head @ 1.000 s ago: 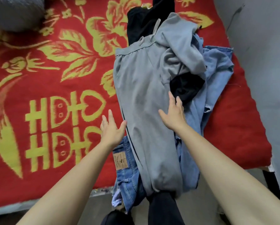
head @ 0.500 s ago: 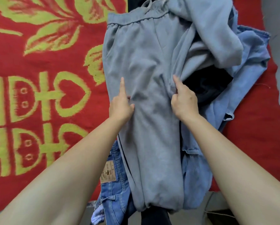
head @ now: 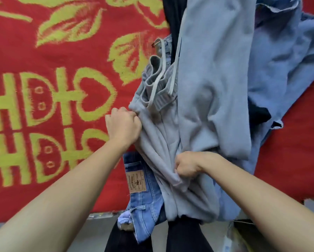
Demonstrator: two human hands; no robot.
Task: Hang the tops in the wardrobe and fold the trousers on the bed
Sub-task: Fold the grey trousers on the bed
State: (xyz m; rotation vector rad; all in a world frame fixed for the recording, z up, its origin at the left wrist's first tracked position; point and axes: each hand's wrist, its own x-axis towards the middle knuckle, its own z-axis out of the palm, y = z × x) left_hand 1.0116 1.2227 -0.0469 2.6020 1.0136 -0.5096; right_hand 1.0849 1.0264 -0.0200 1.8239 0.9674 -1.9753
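**Both fists in grey trousers**

Centre frame: grey trousers (head: pixel 194 110) bunched atop the pile on red bedspread (head: pixel 43 106). Left hand (head: pixel 123 124) fisted on the left edge; right hand (head: pixel 187 167) fisted on a lower fold, fingertips buried. Beneath, mostly covered: 1 pair of jeans (head: pixel 143 202), 1 blue garment (head: pixel 283 70) cut off upper right, black clothing (head: pixel 172 20), count unclear.

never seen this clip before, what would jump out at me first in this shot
The red bedspread with yellow leaves and symbols fills the left side. On its right edge lies a heap of clothes topped by grey sweatpants. Both fists are bunched into that grey fabric, the left hand at the heap's left edge and the right hand lower down, beside blue jeans.
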